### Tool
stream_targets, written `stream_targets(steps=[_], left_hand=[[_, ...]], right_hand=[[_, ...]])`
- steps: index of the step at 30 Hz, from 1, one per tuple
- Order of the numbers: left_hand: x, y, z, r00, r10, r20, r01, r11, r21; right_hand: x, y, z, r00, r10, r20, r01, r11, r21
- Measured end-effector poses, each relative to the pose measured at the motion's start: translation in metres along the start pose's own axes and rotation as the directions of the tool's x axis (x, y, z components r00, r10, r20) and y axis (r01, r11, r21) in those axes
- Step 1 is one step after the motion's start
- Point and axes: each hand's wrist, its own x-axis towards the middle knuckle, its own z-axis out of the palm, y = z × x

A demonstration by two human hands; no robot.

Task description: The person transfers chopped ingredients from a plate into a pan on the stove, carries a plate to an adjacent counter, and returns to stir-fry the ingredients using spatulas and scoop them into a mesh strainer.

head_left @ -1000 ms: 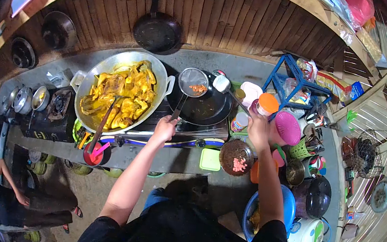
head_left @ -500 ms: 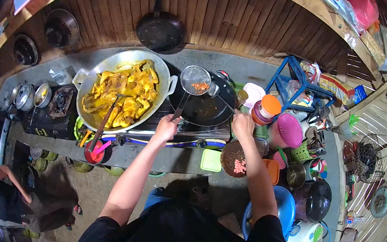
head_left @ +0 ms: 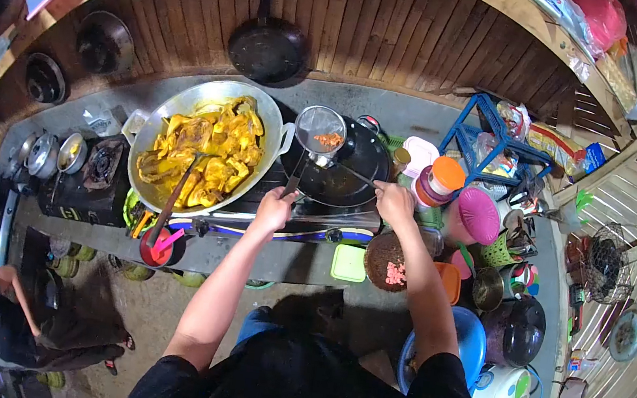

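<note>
My left hand [head_left: 275, 211] is closed round the handle of a wire mesh strainer [head_left: 313, 123], held above a black wok [head_left: 356, 184]. Small orange fried pieces [head_left: 331, 141] lie in the mesh. My right hand [head_left: 395, 204] grips the dark handle of a metal ladle [head_left: 355, 174]; its shiny head is at the strainer's lower rim, partly hidden, so I cannot tell whether they touch. Left of the wok stands a wide metal pan [head_left: 271, 118] of yellow chicken pieces [head_left: 213, 146], with a long dark spoon [head_left: 175, 201] resting in it.
Below my right wrist, a brown bowl [head_left: 375, 268] holds pink pieces. A light green box [head_left: 349, 263] sits beside it. Tubs, a blue rack [head_left: 461, 141] and a blue basin [head_left: 470, 337] crowd the right. Another person [head_left: 6, 312] is at lower left.
The ladle's head has moved left and slightly down, from beside the strainer to its lower rim. My right hand has shifted a little left; the strainer stays nearly in place.
</note>
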Motion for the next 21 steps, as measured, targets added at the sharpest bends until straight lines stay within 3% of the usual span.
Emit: stream_targets(steps=[9, 15, 17, 21], left_hand=[[0.003, -0.01, -0.001, 1.0, 0.013, -0.015, -0.013, 1.0, 0.025], [-0.003, -0.008, 0.0, 1.0, 0.024, -0.011, -0.023, 0.998, 0.051], [-0.002, -0.011, 0.001, 0.999, 0.033, -0.002, -0.033, 0.999, 0.039], [0.001, -0.014, -0.003, 1.0, 0.004, 0.022, -0.004, 1.0, 0.003]], right_hand=[[-0.02, 0.02, -0.012, 0.991, -0.065, 0.119, 0.043, 0.982, 0.186], [-0.04, 0.031, -0.036, 0.979, -0.058, 0.198, 0.019, 0.981, 0.194], [-0.04, 0.046, -0.032, 0.973, -0.042, 0.228, -0.05, 0.922, 0.385], [-0.034, 0.075, -0.028, 0.966, -0.133, 0.221, 0.005, 0.867, 0.498]])
